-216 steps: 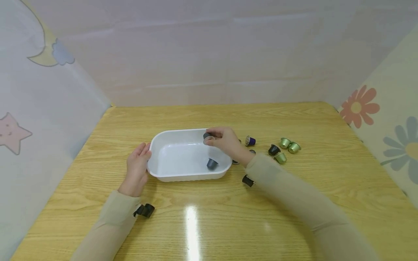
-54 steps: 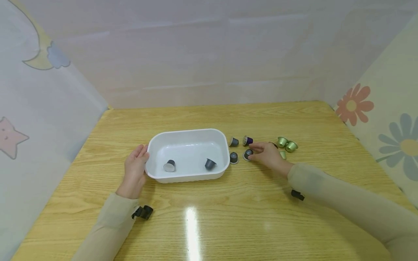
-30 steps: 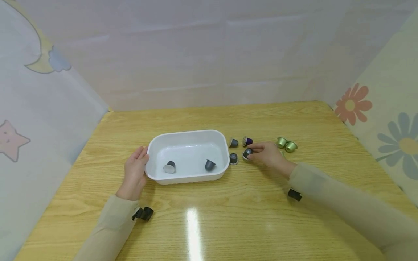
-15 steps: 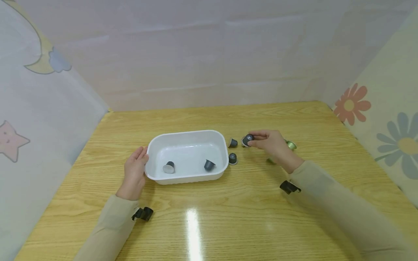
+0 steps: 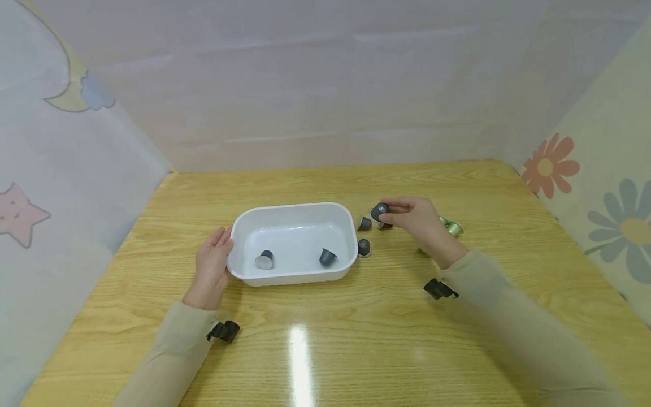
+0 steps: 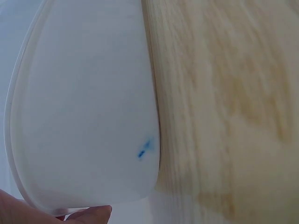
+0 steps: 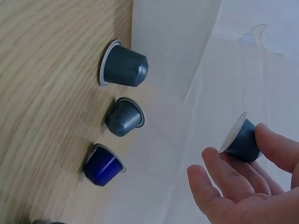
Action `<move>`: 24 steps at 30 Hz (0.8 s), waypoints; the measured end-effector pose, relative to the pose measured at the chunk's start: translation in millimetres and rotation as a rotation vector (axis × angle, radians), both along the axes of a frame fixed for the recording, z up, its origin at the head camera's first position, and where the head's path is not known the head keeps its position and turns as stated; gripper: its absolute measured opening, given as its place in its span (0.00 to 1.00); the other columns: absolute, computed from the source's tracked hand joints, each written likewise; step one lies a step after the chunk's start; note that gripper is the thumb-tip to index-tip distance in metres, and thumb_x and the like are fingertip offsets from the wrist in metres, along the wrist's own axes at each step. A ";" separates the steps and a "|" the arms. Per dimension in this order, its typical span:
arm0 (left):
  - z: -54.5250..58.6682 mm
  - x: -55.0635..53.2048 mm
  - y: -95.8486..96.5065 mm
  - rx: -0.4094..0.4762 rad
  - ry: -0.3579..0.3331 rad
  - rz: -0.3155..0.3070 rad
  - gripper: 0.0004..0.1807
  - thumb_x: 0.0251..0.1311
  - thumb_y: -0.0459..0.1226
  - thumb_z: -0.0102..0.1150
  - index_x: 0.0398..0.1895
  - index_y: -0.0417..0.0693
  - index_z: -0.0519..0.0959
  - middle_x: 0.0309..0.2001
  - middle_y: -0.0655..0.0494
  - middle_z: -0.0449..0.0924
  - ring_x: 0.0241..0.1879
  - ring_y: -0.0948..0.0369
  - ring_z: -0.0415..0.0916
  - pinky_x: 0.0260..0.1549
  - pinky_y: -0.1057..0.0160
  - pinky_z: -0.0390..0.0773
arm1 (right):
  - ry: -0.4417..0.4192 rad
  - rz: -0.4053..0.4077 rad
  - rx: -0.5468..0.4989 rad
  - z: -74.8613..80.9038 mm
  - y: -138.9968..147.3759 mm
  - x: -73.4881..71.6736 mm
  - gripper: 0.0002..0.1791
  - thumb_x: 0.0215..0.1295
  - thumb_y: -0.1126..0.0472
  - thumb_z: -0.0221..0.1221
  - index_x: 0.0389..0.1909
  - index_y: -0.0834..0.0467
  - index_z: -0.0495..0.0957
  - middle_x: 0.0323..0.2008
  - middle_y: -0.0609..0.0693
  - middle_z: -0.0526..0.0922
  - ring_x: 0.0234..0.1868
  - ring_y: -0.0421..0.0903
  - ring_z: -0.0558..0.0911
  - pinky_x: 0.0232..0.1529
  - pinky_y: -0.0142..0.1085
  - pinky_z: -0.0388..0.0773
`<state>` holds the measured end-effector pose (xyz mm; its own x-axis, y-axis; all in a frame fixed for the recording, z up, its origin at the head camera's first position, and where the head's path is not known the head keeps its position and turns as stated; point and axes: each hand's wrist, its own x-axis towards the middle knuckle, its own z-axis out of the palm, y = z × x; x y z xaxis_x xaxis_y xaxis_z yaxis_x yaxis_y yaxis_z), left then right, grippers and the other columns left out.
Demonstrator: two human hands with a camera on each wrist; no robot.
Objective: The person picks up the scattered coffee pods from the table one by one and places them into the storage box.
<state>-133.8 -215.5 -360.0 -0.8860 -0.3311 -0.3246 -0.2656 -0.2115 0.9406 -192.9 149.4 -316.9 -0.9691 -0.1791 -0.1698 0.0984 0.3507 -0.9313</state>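
Head view | right hand (image 5: pixel 414 217) raised, pinching grey capsule (image 5: pixel 378 212) | left, apparently flat, against tray (image 5: pixel 292 207)

We look down on a staged tabletop set, closer to a recording booth than a lived-in room. A glossy wooden table (image 5: pixel 325 339) fills the floor of the scene, and pale fabric screens (image 5: pixel 325 85) close it in on three sides. The left screen carries a moon and cloud (image 5: pixel 76 90) and a pink star (image 5: pixel 20 215); the right one carries printed flowers (image 5: pixel 551 164). Nursery-style prints suggest a home, yet we see no furniture, walls or windows beyond the screens. Small black cameras (image 5: pixel 224 330) strapped at both sleeves mark this as a place set up for filming handwork.
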 end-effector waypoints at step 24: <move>-0.5 -0.5 0.8 0.001 0.015 -0.008 0.30 0.75 0.29 0.35 0.77 0.39 0.44 0.75 0.45 0.48 0.73 0.56 0.49 0.69 0.64 0.56 | -0.016 0.015 -0.045 -3.3 -42.5 -7.3 0.26 0.65 0.65 0.63 0.64 0.63 0.72 0.59 0.61 0.76 0.62 0.53 0.75 0.67 0.48 0.65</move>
